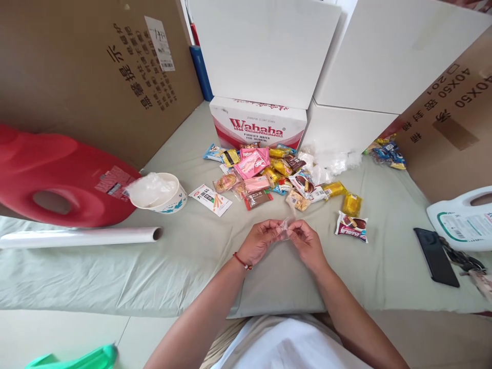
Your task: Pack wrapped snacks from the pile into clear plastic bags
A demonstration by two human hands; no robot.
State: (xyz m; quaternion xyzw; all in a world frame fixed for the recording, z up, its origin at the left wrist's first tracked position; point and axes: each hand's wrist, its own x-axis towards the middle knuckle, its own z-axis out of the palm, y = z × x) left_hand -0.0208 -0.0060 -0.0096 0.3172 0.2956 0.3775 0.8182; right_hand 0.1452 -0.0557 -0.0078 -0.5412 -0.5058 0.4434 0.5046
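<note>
My left hand (264, 237) and my right hand (305, 240) meet over the near part of the cloth-covered table. Between their pinched fingertips is a small clear plastic bag (286, 225), gripped from both sides. Just beyond my fingers lies a heap of wrapped snacks, with a pink wafer packet (252, 163) on top and a pale biscuit packet (298, 200) closest to my hands. To the right of my right hand sits a chocolate pie packet (351, 227), and behind it a yellow packet (351, 204). A white snack packet (211, 200) rests on the left.
Crumpled clear bags (338, 161) lie behind the heap, before a Wahaha water carton (258, 125). Leftward stand a paper bowl (164, 197) holding plastic, a white roll (80, 237) and a red jug (65, 179). On the right are a phone (436, 256) and a white bottle (461, 220).
</note>
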